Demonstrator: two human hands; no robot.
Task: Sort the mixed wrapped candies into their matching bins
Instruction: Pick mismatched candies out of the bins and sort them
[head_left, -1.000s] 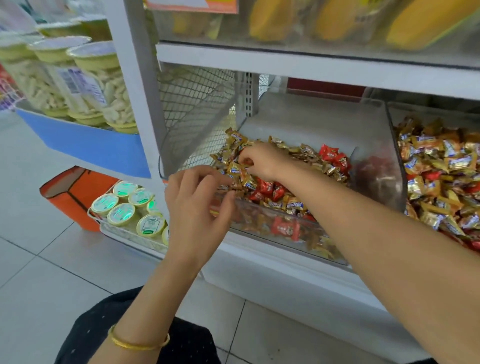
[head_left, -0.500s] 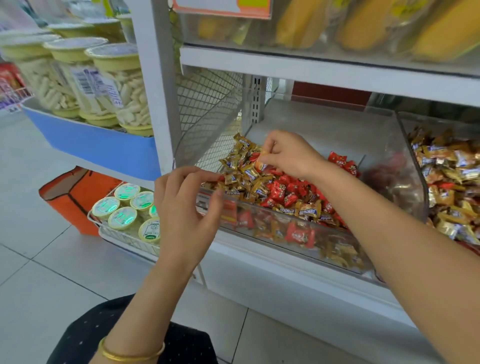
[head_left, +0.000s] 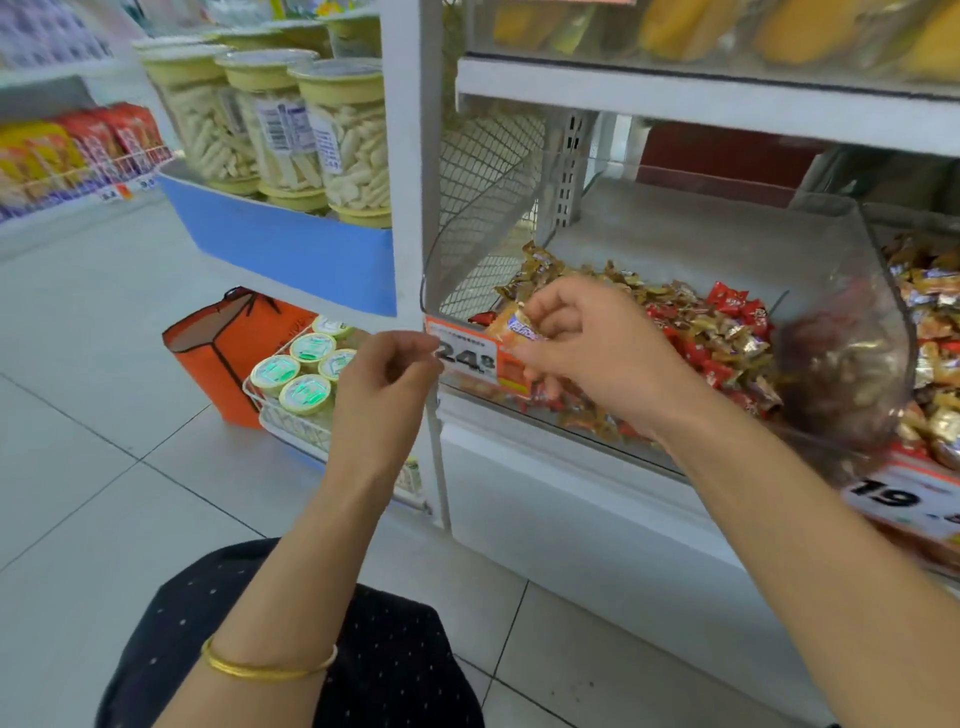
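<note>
Orange bag (head_left: 208, 358) stands on the floor tiles at the left; the left hand (head_left: 387, 382) hangs with fingers curled inward, and whether it holds anything cannot be told; the right hand (head_left: 597, 358) pinches a gold-wrapped candy (head_left: 511, 328) just above the price label (head_left: 467, 356) on the clear bin (head_left: 852, 312); mixed gold and red candies (head_left: 717, 332) fill that bin; a second heap (head_left: 930, 312) lies far right.
</note>
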